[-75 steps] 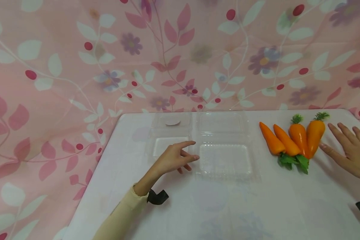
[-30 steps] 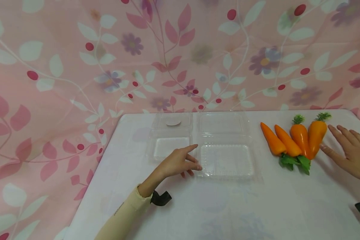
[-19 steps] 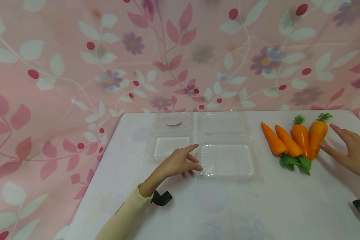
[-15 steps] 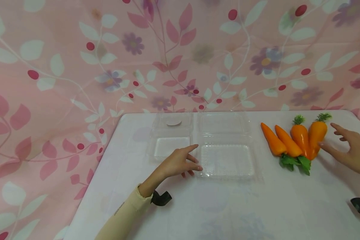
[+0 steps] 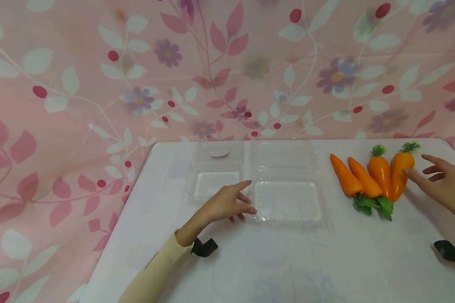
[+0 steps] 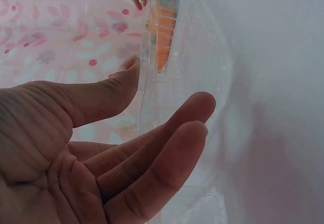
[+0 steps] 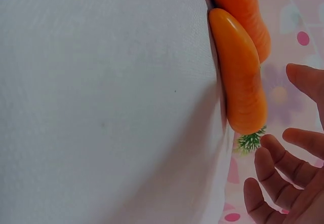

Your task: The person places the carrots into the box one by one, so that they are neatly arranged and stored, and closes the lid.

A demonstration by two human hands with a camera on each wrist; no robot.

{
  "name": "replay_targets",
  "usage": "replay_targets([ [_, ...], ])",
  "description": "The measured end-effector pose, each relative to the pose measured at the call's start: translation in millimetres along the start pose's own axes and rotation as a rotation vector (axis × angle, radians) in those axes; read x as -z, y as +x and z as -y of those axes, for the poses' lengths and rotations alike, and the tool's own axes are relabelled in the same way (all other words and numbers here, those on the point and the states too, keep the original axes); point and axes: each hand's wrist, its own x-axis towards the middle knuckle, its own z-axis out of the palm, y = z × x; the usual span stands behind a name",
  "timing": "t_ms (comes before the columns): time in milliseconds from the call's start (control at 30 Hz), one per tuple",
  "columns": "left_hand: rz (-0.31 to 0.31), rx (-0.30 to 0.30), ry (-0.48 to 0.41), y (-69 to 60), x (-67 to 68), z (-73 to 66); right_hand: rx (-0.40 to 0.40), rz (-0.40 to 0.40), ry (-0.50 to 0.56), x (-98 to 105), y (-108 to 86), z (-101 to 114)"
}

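Several orange carrots lie in a fan at the table's right. The rightmost carrot [image 5: 399, 181] has feathery green leaves at its far end; the leftmost carrot [image 5: 342, 174] points its tip away, broad leaves toward me. My right hand [image 5: 445, 183] hovers just right of the rightmost carrot, thumb and bent fingers apart. In the right wrist view a gap shows between the fingers and that carrot [image 7: 240, 77]. My left hand [image 5: 225, 205] holds nothing, fingers relaxed, by the left edge of a larger clear plastic clamshell box [image 5: 288, 202]. Contact with it cannot be told.
A smaller clear clamshell box [image 5: 216, 184], lid folded back with a pale label [image 5: 220, 154], stands left of the larger one. Both sit on a white table [image 5: 284, 265]. A pink floral cloth [image 5: 227, 75] hangs behind the far edge.
The right hand has turned from spread and palm-down to sideways, its fingers now bent and its thumb nearer the rightmost carrot. Earlier, the left hand shifted slightly toward me and right. Carrots and boxes stay put.
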Motion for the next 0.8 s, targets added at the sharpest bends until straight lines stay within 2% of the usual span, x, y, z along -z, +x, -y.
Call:
replay_targets([
  [333, 0.008, 0.011, -0.003, 0.5, 1.6, -1.1, -0.143, 0.081, 0.015, -3.0, 4.6, 3.2],
  [800, 0.007, 0.013, -0.018, 0.5, 0.2, 0.2, -0.213, 0.14, -0.027, -5.3, 9.6, 9.4],
])
